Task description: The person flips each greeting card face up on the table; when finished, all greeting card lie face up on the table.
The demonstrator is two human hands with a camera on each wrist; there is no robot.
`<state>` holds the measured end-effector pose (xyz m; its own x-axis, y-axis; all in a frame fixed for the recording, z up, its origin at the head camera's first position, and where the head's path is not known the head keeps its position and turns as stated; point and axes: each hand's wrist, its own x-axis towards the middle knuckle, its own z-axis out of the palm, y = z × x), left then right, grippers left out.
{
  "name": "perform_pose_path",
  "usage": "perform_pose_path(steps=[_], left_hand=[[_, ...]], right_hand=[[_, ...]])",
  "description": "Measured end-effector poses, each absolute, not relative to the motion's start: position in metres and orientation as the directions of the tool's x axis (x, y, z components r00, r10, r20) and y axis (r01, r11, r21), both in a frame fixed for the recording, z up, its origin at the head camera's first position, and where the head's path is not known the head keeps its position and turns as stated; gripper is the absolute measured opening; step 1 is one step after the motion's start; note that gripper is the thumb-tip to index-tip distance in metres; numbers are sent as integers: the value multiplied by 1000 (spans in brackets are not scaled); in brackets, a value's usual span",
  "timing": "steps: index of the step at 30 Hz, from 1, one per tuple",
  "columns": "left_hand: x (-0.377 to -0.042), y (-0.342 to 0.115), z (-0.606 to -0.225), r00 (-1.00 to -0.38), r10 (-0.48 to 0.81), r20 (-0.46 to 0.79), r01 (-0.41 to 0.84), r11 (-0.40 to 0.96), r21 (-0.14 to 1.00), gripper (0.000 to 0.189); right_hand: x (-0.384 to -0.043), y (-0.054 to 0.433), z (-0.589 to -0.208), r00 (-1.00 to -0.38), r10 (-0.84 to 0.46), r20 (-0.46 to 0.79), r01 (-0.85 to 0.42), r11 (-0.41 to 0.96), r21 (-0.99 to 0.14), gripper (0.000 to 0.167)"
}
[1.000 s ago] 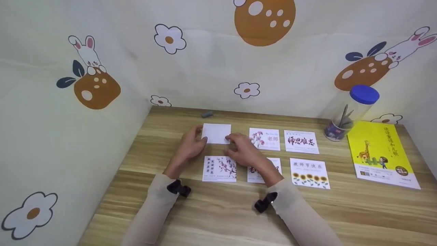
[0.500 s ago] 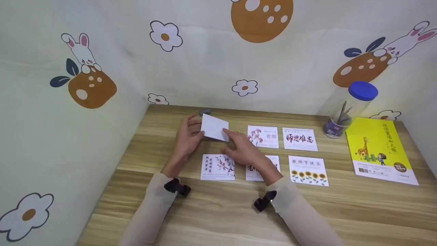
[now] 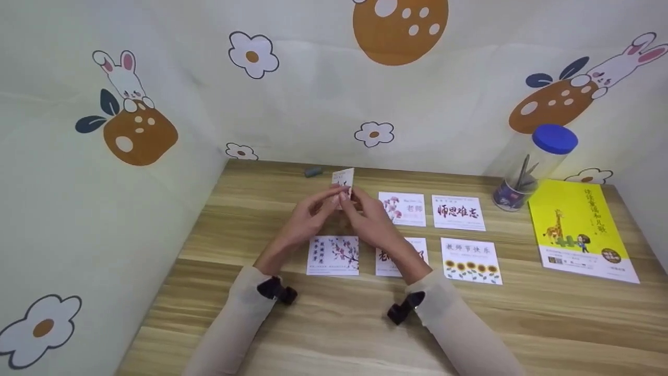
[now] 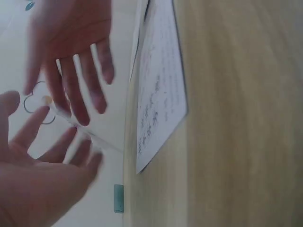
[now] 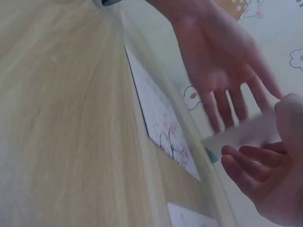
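Note:
In the head view, a small printed card (image 3: 343, 177) is held up on edge above the table, its dark characters partly covered by fingers. My right hand (image 3: 373, 219) pinches it between thumb and fingers; the right wrist view shows this card (image 5: 248, 134) in that grip, blurred. My left hand (image 3: 305, 219) meets it from the other side, thumb and fingertips at the card. Just below the hands lies a blossom card (image 3: 334, 256). Another card (image 3: 385, 267) is partly hidden under my right forearm.
Three more cards lie to the right: a pink flower card (image 3: 412, 210), a red-lettered card (image 3: 459, 213) and a sunflower card (image 3: 472, 261). A blue-lidded jar (image 3: 514, 193) with pencils stands beside a yellow book (image 3: 579, 219). A grey-green eraser-like piece (image 3: 313, 172) lies near the back edge.
The card lay flat with its blank side up, then was lifted and tilted. Now it stands upright with print showing, and both hands have come together around it.

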<state>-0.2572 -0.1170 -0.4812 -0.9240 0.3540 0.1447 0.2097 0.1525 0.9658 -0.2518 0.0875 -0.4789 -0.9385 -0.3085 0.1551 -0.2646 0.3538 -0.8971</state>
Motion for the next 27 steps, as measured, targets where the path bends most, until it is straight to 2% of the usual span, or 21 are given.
perform_pose_path(steps=[2,5,8,10,12,15,18,21,24,27], left_hand=[[-257,-116,-481,-915,370,158,255,228,940,41],[-257,-117,-481,-935,298,190,284,314,906,46],[-258,-122,-483,-963,198,180,236,309,921,59],[-258,-125,-484,-976,166,137,182,292,939,63],[-259,-127,-486,-980,183,81,131,278,952,60],[-260,-128,-488,-973,230,15,85,299,950,55],[-260,-128,-488,-968,251,-9,66,290,955,54],[-261,-131,-487,-969,247,-1,76,304,950,54],[-264,-138,-487,-972,233,35,130,408,904,54],[-265,-146,-485,-972,228,61,183,562,807,54]], right_hand=[[-252,87,-475,-950,-266,165,-248,318,-915,52],[-252,87,-473,-962,-218,165,-212,218,-953,41],[-253,89,-471,-966,-206,154,-180,113,-977,46],[-253,90,-472,-969,-213,129,-155,111,-982,48],[-253,90,-474,-967,-230,110,-152,176,-973,48],[-253,91,-479,-954,-287,86,-191,361,-913,49],[-251,91,-482,-920,-382,87,-299,539,-787,50],[-248,91,-484,-883,-465,67,-388,642,-661,50],[-246,91,-484,-871,-490,30,-407,688,-601,49],[-244,91,-483,-879,-477,5,-388,709,-588,50]])
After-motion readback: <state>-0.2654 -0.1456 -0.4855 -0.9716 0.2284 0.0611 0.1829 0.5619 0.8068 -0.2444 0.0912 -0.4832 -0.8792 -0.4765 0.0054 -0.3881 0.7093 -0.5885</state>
